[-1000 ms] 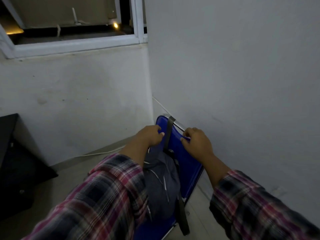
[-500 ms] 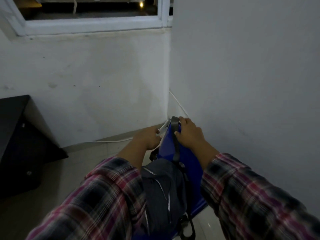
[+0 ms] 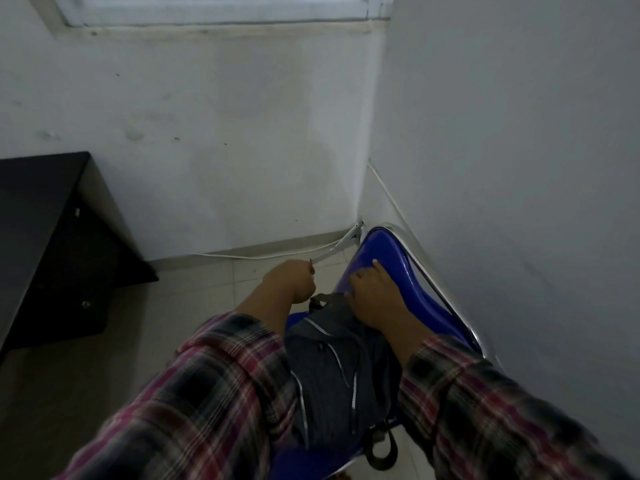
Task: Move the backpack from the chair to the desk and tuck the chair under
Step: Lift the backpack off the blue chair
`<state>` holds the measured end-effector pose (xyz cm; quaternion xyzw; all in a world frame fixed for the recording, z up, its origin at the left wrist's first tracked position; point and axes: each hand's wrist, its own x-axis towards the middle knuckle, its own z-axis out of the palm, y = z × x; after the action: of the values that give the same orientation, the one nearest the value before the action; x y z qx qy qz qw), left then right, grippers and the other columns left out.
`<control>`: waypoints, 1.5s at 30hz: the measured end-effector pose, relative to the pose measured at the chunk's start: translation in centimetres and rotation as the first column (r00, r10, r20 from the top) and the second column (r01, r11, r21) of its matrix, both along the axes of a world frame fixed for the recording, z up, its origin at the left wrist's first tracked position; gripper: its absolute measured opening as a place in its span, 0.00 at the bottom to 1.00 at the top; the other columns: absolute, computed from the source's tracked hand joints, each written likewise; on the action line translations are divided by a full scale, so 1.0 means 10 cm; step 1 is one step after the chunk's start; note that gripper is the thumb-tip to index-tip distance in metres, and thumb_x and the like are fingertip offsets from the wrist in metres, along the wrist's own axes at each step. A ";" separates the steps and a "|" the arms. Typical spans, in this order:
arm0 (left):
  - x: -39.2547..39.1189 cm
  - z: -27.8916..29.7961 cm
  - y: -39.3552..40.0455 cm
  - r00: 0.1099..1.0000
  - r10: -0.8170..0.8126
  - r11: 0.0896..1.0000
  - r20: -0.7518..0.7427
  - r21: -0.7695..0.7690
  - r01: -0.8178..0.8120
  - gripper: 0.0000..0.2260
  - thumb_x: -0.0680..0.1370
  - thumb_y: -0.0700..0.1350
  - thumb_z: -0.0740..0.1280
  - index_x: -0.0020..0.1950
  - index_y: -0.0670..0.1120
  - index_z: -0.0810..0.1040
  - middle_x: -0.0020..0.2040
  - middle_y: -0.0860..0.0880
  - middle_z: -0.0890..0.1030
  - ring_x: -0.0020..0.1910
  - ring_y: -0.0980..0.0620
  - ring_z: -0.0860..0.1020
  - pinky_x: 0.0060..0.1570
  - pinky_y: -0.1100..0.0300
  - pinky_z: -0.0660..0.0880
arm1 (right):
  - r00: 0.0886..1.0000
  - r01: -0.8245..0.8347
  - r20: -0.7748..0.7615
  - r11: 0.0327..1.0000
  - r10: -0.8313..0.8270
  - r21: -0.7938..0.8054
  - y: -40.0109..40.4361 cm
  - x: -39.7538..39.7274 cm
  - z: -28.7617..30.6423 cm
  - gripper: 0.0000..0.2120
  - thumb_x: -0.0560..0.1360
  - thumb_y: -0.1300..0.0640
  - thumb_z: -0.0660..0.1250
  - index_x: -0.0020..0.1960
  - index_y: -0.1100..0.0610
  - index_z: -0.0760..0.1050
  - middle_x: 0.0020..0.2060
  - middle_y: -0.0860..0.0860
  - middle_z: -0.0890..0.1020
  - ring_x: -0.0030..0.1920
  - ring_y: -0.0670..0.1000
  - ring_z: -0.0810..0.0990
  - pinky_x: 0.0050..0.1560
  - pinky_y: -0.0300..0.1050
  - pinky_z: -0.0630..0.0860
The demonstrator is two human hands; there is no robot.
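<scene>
Both hands were at the top of the backpack point(image 3: 341, 368), which sat on the seat of the blue chair point(image 3: 398, 268), leaning against the backrest. Grey fabric, light zip lines down the front, a dark strap loop hanging off the seat's front edge at the bottom of the view.

Right hand point(image 3: 375, 296) lay at the bag's top right corner, against the backrest, index finger stretched up the blue plastic, other fingers bent down behind the bag's top. Couldn't tell whether it had a strap or the carry handle. Left hand point(image 3: 289, 280) was curled into a fist just left of the bag's top, over the floor; whether anything was pinched inside it was not visible.

Step in hand, as I read it: getting hold of the bag for the lift. Bag had not left the seat.

Chair was jammed into the room's corner, backrest touching or nearly touching the right wall. A white cable point(image 3: 263, 255) ran along the base of the far wall into that corner, just behind the chair's top edge.

Desk point(image 3: 38, 188), dark, stood well apart to the left, only its right end in view.

Next move likely needs: a firm grip on the top handle or straps, lift clear of the backrest, swing left to the desk. Watch the hanging strap loop, could snag the seat edge. Chair tuck comes after.
</scene>
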<state>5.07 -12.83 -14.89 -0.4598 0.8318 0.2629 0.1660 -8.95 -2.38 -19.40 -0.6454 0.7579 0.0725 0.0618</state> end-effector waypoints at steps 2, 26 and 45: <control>0.04 -0.05 0.08 1.000 -0.019 1.000 0.007 0.003 0.019 0.18 0.81 0.43 0.59 0.71 0.44 0.70 0.70 0.41 0.73 0.67 0.42 0.72 0.65 0.51 0.69 | 0.989 0.075 0.124 0.997 -0.074 -0.004 0.20 0.10 -0.07 0.16 0.80 0.48 0.56 0.58 0.57 0.75 0.58 0.55 0.80 0.61 0.54 0.76 0.76 0.53 0.55; 1.86 -0.06 0.45 0.871 0.439 0.886 -0.218 0.266 -0.380 0.19 0.82 0.46 0.57 0.70 0.38 0.71 0.70 0.38 0.73 0.68 0.40 0.72 0.66 0.52 0.70 | 0.637 0.594 0.704 0.782 -0.315 -0.187 -0.12 1.72 0.51 0.20 0.73 0.68 0.63 0.60 0.54 0.80 0.54 0.59 0.84 0.51 0.59 0.81 0.48 0.41 0.76; 2.86 0.49 0.35 -0.360 0.895 -0.229 0.264 0.964 0.138 0.58 0.54 0.83 0.55 0.79 0.55 0.53 0.80 0.42 0.53 0.75 0.30 0.55 0.61 0.21 0.58 | 0.428 0.593 0.873 0.657 0.232 -0.466 -1.49 3.25 2.46 0.20 0.68 0.69 0.61 0.51 0.52 0.84 0.50 0.48 0.86 0.49 0.46 0.81 0.48 0.33 0.75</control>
<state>33.68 -9.28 -9.99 -0.4356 -0.0685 0.8290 -0.3439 23.54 -17.33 5.15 -0.4525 0.6403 -0.5896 0.1940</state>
